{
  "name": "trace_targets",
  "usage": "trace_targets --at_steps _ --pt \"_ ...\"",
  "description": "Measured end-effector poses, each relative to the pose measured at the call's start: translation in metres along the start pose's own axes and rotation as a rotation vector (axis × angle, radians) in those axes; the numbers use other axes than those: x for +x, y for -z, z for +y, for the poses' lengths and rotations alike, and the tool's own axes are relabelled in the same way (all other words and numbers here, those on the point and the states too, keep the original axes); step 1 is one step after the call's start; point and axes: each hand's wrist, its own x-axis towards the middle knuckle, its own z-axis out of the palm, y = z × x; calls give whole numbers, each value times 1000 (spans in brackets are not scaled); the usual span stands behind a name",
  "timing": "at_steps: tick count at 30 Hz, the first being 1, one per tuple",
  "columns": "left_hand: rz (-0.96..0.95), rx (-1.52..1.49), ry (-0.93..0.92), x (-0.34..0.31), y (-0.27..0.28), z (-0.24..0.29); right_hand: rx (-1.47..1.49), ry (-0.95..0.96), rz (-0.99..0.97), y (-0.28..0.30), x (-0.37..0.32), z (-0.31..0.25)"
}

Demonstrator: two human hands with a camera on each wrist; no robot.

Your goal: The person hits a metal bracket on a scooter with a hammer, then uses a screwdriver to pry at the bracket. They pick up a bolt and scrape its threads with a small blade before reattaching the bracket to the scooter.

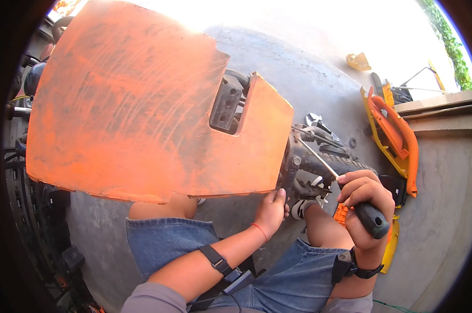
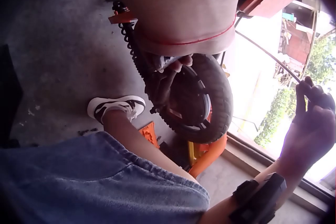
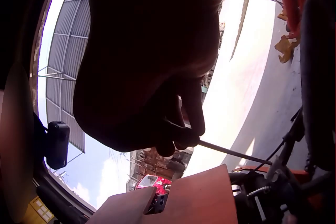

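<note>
A screwdriver with a black handle is gripped in my right hand, fingers along its upper end. Its thin shaft slants up and left to the metal fittings beside the scratched orange panel. My left hand holds a dark part at the panel's lower right corner, thumb uppermost; the part is mostly hidden by the fingers. Under that hand, the left wrist view shows a black-tyred wheel and a coil spring. In the right wrist view the hand is dark against the light, with the screwdriver shaft leaving the fingertips.
Orange and yellow body panels lie on the concrete floor to the right, near a low ledge. A wrench-like tool lies beyond the wheel. Dark parts are stacked at the far left. My legs straddle the work.
</note>
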Motion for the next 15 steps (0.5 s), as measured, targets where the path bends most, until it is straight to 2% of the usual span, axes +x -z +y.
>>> trace_targets --at_steps 4,7,15 --pt "-18 -5 26 -2 1 6 225 -91 61 12 -1 18" --pt "-46 -22 44 -6 2 17 445 -82 64 28 -11 55" --pt "-76 -26 56 -8 1 22 524 -96 45 41 -30 85"
